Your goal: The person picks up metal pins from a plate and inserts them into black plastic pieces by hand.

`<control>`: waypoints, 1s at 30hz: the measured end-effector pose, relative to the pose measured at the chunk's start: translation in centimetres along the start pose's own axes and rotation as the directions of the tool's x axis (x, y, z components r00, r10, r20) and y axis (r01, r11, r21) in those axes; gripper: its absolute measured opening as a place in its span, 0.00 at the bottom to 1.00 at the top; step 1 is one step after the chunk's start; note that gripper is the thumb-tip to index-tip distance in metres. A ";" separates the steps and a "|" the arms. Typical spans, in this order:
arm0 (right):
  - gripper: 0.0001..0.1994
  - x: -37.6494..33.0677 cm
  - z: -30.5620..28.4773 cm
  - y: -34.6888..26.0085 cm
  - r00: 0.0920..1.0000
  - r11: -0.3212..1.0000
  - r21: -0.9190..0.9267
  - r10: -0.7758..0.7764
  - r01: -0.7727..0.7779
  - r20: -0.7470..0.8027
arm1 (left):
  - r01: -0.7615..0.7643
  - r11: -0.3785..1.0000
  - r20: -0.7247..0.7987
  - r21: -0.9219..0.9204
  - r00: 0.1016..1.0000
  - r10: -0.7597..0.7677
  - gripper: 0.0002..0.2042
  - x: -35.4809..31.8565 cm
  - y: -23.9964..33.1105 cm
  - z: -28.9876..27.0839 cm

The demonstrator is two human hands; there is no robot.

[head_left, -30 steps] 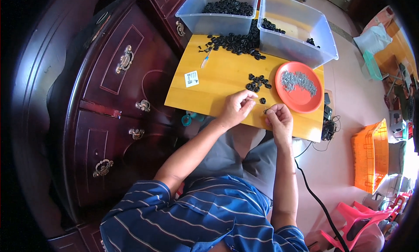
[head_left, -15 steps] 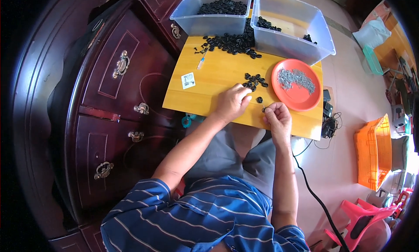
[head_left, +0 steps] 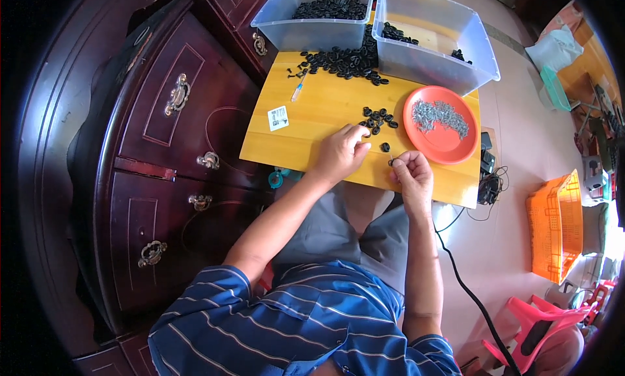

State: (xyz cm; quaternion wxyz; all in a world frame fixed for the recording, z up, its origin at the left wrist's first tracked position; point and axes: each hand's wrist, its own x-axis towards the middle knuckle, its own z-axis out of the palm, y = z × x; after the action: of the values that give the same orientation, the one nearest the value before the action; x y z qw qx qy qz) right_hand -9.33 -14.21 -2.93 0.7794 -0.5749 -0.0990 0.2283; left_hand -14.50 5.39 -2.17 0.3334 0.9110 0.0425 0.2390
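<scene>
My left hand (head_left: 342, 153) rests at the near side of a small group of black oval parts (head_left: 378, 119) on the yellow table. Its fingers are curled, with one small black piece (head_left: 366, 134) at the fingertips. To the right, my right hand (head_left: 413, 174) pinches a small black ring-like part (head_left: 391, 162) between thumb and forefinger. Between the hands, a single black oval part (head_left: 385, 147) lies alone on the tabletop. A red-orange plate (head_left: 439, 153) holding many small silvery metal pieces (head_left: 443, 117) sits just beyond my right hand.
Two clear plastic bins (head_left: 312, 36) (head_left: 433, 70) with black parts stand at the far edge. A heap of black parts (head_left: 345, 62) spreads before them. A thin blue-and-white tool (head_left: 298, 91) and a white label (head_left: 278, 118) lie left. Dark cabinets (head_left: 176, 154) flank the table (head_left: 293, 145).
My left fingers have drawn back slightly to the left, and a black piece now shows at their tips. My right hand keeps its pinch nearly in place. The view has shifted a little.
</scene>
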 end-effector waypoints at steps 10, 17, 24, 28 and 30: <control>0.04 0.1 0.2 -0.2 1.000 0.999 -0.033 0.012 -0.012 -0.005 | -0.007 0.994 -0.027 0.110 1.000 0.010 0.10 0.7 -0.8 0.5; 0.04 0.2 0.1 -0.2 1.000 1.000 -0.031 -0.003 0.003 0.003 | 0.036 0.998 0.019 -0.046 0.999 -0.035 0.10 0.7 -0.1 -0.3; 0.04 0.1 0.2 -0.1 1.000 1.000 -0.027 0.005 -0.005 -0.002 | -0.076 0.994 0.070 0.073 0.995 0.070 0.08 0.9 -1.0 -0.1; 0.04 -0.2 0.5 -0.3 1.000 0.998 -0.060 0.003 -0.004 -0.024 | -0.044 0.996 0.099 0.083 0.994 0.036 0.06 0.5 -0.6 -0.5; 0.04 -0.1 0.4 -0.3 1.000 0.998 -0.059 0.003 -0.004 -0.016 | -0.045 0.996 0.090 0.075 0.995 0.039 0.06 0.2 -0.5 -0.5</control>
State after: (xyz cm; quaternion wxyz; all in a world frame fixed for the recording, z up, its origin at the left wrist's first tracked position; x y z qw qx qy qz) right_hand -9.52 -13.98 -2.49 0.7623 -0.5998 -0.0986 0.2223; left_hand -14.54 6.14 -2.07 0.2946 0.9335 0.0177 0.2037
